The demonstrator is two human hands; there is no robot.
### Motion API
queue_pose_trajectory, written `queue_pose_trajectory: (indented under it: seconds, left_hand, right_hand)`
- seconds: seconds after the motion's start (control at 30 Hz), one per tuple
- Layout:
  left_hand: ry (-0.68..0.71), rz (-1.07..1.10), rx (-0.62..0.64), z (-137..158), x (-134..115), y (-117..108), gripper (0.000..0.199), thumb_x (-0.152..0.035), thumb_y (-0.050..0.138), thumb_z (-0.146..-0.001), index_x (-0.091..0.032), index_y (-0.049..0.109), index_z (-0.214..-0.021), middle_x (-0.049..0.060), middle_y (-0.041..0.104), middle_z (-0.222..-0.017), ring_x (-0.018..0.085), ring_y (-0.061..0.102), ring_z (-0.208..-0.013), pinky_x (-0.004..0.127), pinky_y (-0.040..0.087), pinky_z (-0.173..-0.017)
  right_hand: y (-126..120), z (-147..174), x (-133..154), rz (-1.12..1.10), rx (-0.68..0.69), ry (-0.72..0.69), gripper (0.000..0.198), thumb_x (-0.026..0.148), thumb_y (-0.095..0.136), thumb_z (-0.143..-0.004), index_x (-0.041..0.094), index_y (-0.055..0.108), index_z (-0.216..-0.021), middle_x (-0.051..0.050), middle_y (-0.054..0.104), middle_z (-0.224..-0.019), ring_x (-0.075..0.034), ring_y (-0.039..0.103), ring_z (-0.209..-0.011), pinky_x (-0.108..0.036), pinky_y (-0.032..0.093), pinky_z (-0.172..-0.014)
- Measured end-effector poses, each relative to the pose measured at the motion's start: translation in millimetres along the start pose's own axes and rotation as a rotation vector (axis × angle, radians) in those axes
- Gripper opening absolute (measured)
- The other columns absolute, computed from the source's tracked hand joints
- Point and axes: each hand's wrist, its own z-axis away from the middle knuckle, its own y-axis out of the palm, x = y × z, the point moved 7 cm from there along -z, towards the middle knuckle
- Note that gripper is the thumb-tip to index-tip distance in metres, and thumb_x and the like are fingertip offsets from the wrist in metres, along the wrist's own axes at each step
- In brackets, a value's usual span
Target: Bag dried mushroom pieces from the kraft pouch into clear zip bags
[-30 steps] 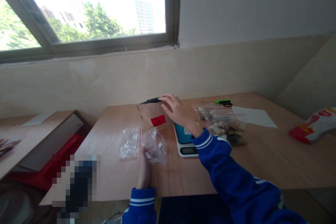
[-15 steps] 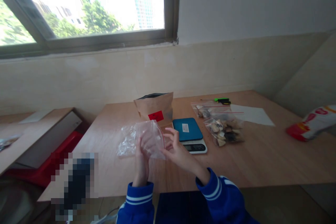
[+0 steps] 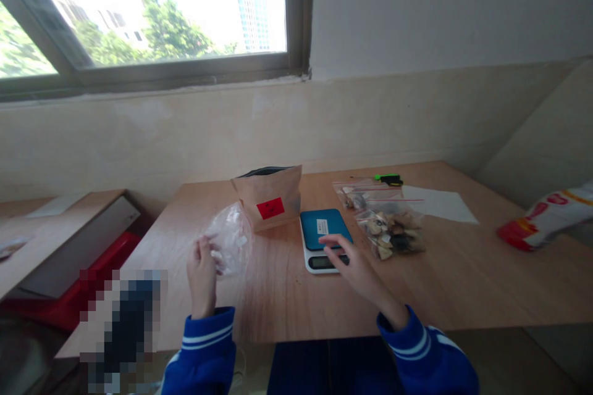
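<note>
My left hand (image 3: 202,268) is closed at the near left edge of a clear plastic zip bag (image 3: 235,241), its fingertips pinching the film. Crumpled clear plastic lies in the same spot, so I cannot tell one layer from another. Over the front right of a white kitchen scale with a blue top (image 3: 319,222) hovers my right hand (image 3: 354,262), fingers apart and holding nothing. It partly covers the scale's display. Behind the clear bag stands a brown paper pouch (image 3: 290,200), open at the top, with a red label.
Right of the scale lies a zip bag of brown dried pieces (image 3: 393,234), with another filled bag (image 3: 349,194) behind it. Farther back are a green-and-black pen or tool (image 3: 388,178) and white paper (image 3: 445,205). A red-and-white package (image 3: 542,216) lies at the far right.
My left hand has moved left with the clear bag, which now lies over the crumpled plastic. My right hand has let go of the bag and moved right, over the scale.
</note>
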Motion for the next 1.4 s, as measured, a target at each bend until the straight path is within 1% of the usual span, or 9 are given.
queue_pose_trajectory:
  seconds: [0.17,0.3,0.4,0.53,0.7,0.87,0.97,1.13,1.4]
  left_hand:
    - [-0.12,-0.397,-0.052,-41,27,-24,0.053,-0.05,0.029,-0.089,-0.01,0.055,-0.113,0.015,0.063,-0.096,0.026,0.064,-0.077,0.039,0.053,-0.066]
    - [0.033,-0.653,-0.117,-42,23,-18,0.066,-0.046,0.041,-0.086,-0.006,0.036,-0.138,0.028,0.039,-0.14,0.041,0.033,-0.133,0.062,0.024,-0.104]
    - [0.254,-0.822,0.088,-32,23,6,0.052,-0.042,0.032,-0.093,-0.021,0.039,-0.14,0.015,0.036,-0.149,0.031,0.028,-0.139,0.057,0.018,-0.11]
    - [0.118,-0.909,0.445,-26,53,22,0.04,-0.032,0.033,-0.094,-0.026,0.055,-0.127,0.008,0.049,-0.142,0.027,0.035,-0.137,0.059,0.017,-0.11]
    - [0.292,-0.806,0.167,-22,21,-2,0.045,-0.032,0.031,-0.094,-0.019,0.051,-0.132,0.013,0.041,-0.148,0.031,0.027,-0.141,0.058,0.018,-0.112]
    - [0.456,-0.816,0.029,31,20,-27,0.043,-0.024,0.03,-0.092,-0.002,0.057,-0.118,0.026,0.062,-0.117,0.032,0.059,-0.113,0.048,0.047,-0.096]
    - [0.551,-0.935,0.152,83,41,-20,0.042,-0.005,0.025,-0.086,-0.002,0.066,-0.098,0.028,0.063,-0.111,0.036,0.057,-0.116,0.054,0.045,-0.096]
    - [0.703,-1.134,0.326,155,53,22,0.044,0.001,0.027,-0.085,-0.002,0.065,-0.106,0.031,0.055,-0.127,0.044,0.04,-0.13,0.062,0.043,-0.095]
    - [0.4,-0.452,0.724,189,16,83,0.055,-0.026,0.029,-0.096,-0.014,0.019,-0.149,0.017,0.029,-0.153,0.023,0.027,-0.14,0.043,0.034,-0.112]
  right_hand:
    - [-95,5,-25,0.384,-0.324,-0.176,0.022,0.036,0.047,-0.088,0.022,0.061,-0.1,-0.012,0.064,-0.105,-0.027,0.058,-0.104,-0.045,0.047,-0.09]
    - [-129,7,-51,0.619,-0.488,-0.182,0.035,0.044,0.047,-0.087,0.017,0.057,-0.107,-0.017,0.061,-0.106,-0.03,0.055,-0.103,-0.048,0.044,-0.091]
    - [-128,5,-69,0.797,-0.547,-0.129,0.055,0.055,0.049,-0.082,0.01,0.051,-0.114,-0.021,0.058,-0.108,-0.034,0.052,-0.105,-0.051,0.041,-0.091]
    - [-124,0,-87,0.909,-0.581,-0.022,0.062,0.057,0.051,-0.079,0.006,0.048,-0.115,-0.022,0.057,-0.105,-0.036,0.052,-0.101,-0.05,0.041,-0.087]
    - [-130,0,-96,0.919,-0.576,0.035,0.054,0.053,0.05,-0.081,0.009,0.051,-0.112,-0.021,0.058,-0.103,-0.035,0.051,-0.1,-0.049,0.039,-0.087]
    - [-134,6,-99,0.919,-0.547,0.089,0.054,0.052,0.049,-0.081,0.01,0.052,-0.115,-0.02,0.058,-0.107,-0.035,0.051,-0.101,-0.048,0.039,-0.087]
    - [-134,9,-99,0.916,-0.536,0.131,0.055,0.051,0.048,-0.081,0.01,0.051,-0.117,-0.021,0.056,-0.112,-0.036,0.05,-0.102,-0.049,0.04,-0.086]
    - [-132,10,-95,0.899,-0.525,0.201,0.055,0.049,0.048,-0.081,0.011,0.05,-0.12,-0.022,0.054,-0.117,-0.037,0.049,-0.106,-0.051,0.039,-0.087]
    - [-133,12,-97,0.881,-0.482,0.219,0.054,0.048,0.048,-0.082,0.012,0.049,-0.122,-0.022,0.053,-0.121,-0.038,0.049,-0.109,-0.051,0.039,-0.087]
